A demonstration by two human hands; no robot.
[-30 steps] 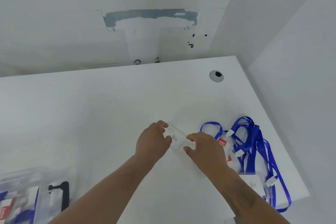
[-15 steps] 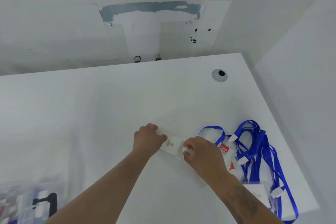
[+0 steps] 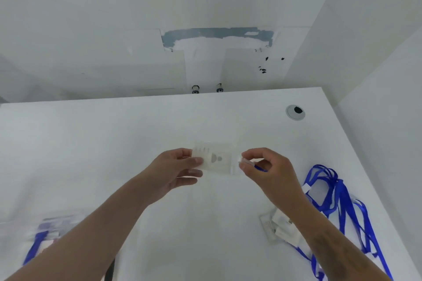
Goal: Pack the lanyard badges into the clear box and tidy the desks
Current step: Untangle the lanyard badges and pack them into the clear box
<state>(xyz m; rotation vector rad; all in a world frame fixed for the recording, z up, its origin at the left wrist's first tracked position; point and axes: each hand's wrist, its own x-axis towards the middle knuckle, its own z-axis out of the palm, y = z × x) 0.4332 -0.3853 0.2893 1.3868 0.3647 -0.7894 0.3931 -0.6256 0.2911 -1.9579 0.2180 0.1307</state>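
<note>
Holding a clear badge holder flat above the table, the left hand pinches one end while the right hand pinches its clip, apparently to work the blue lanyard there.

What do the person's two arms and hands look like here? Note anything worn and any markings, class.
Both forearms are bare, with no sleeves in view. The left hand and the right hand wear no gloves, and no rings or watch show. The right forearm carries a faint dark marking, perhaps a tattoo, too blurred to read.
</note>
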